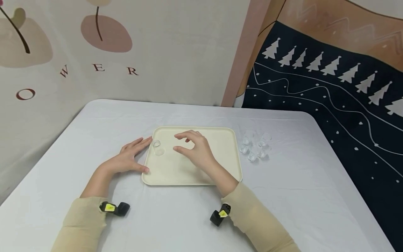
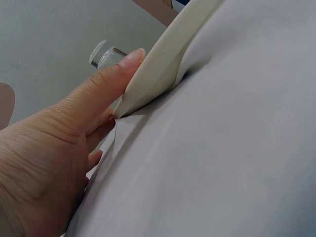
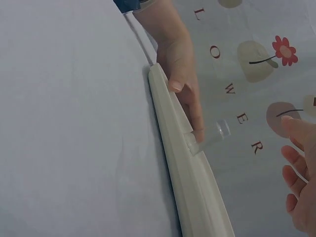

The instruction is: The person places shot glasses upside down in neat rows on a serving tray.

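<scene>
A small clear cup (image 1: 159,152) stands on the cream tray (image 1: 192,178), near its left edge. My left hand (image 1: 127,159) lies along the tray's left side, its fingers extended and its thumb at the rim. The left wrist view shows the thumb (image 2: 113,74) against the tray's edge, with part of the cup (image 2: 112,57) behind it. Over the middle of the tray is my right hand (image 1: 196,150), thumb and fingers spread apart with nothing between them. From the right wrist, the cup (image 3: 210,138) appears upright, apart from the right hand (image 3: 301,173).
Several clear cups (image 1: 252,156) stand in a group on the white-covered table (image 1: 283,196), just right of the tray. A patterned curtain (image 1: 176,63) hangs behind the table, and a dark tree-print cloth (image 1: 315,84) hangs at the right.
</scene>
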The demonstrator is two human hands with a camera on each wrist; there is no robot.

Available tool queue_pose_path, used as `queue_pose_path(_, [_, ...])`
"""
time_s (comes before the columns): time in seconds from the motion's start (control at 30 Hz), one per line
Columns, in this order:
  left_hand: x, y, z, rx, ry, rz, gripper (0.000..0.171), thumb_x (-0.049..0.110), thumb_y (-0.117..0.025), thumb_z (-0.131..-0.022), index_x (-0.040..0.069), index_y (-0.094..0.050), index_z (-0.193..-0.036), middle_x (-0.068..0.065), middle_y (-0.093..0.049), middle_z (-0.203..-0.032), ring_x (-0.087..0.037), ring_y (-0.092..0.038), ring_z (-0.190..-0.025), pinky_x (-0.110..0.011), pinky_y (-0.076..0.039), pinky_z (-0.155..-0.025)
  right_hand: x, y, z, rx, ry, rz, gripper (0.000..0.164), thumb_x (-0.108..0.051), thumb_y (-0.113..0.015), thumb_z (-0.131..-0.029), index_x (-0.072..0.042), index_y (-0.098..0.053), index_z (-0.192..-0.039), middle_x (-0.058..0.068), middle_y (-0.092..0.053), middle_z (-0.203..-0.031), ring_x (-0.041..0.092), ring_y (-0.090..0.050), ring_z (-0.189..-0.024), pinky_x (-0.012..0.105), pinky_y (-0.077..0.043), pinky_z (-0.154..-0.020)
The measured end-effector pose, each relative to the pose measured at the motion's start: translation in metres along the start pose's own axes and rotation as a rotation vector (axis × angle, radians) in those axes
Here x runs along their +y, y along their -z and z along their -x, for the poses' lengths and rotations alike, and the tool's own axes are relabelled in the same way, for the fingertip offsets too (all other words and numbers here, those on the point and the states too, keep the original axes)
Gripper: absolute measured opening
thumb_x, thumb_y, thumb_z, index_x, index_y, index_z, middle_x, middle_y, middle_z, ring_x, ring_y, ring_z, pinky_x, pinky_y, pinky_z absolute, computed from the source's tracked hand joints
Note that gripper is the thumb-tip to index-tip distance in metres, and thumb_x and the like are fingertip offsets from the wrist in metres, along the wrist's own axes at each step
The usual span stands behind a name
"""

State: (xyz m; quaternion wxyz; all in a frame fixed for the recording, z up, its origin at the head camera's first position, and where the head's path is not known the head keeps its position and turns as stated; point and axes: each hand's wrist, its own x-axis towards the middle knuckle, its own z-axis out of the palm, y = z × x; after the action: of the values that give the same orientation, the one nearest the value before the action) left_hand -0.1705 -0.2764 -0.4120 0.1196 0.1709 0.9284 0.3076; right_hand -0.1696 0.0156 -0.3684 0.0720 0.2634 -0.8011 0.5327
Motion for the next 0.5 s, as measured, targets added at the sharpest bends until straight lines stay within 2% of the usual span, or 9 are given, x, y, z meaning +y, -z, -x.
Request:
queue_pose_path(0.2, [0.001, 0.000, 0.002, -0.001, -0.002, 0.008, 0.118, 0.047, -0.085, -0.063, 0.019, -0.017, -0.155, -0.018, -0.010, -0.158, -0.045, -0.001, -0.139, -0.070, -0.008, -0.101, 0.004, 0.023, 0.011, 0.042, 0.044, 0.002, 0.032, -0.014, -0.080, -0.079, -0.009, -0.071, -0.110, -0.002, -0.068, -0.106, 0.031, -0.056, -0.095, 0.048, -0.045, -0.082])
queue_pose_path(0.4, [0.003, 0.001, 0.003, 0.001, -0.001, -0.004, 0.117, 0.047, -0.085, -0.064, 0.018, -0.017, -0.155, -0.018, -0.010, -0.158, -0.045, -0.001, -0.140, -0.070, -0.007, -0.101, 0.008, 0.048, 0.021, 0.092, 0.095, 0.032, 0.034, -0.010, -0.081, -0.077, -0.007, -0.071, -0.109, 0.000, -0.069, -0.104, 0.024, -0.056, -0.092, 0.036, -0.046, -0.081])
queue_pose_path(0.5, [0.003, 0.001, 0.003, 0.000, 0.002, -0.006, 0.117, 0.048, -0.085, -0.065, 0.019, -0.017, -0.155, -0.018, -0.010, -0.158, -0.045, -0.001, -0.140, -0.070, -0.007, -0.101, 0.011, 0.060, 0.026, 0.110, 0.101, 0.047, 0.035, -0.008, -0.081, -0.076, -0.007, -0.071, -0.109, 0.001, -0.069, -0.104, 0.026, -0.056, -0.092, 0.033, -0.044, -0.081])
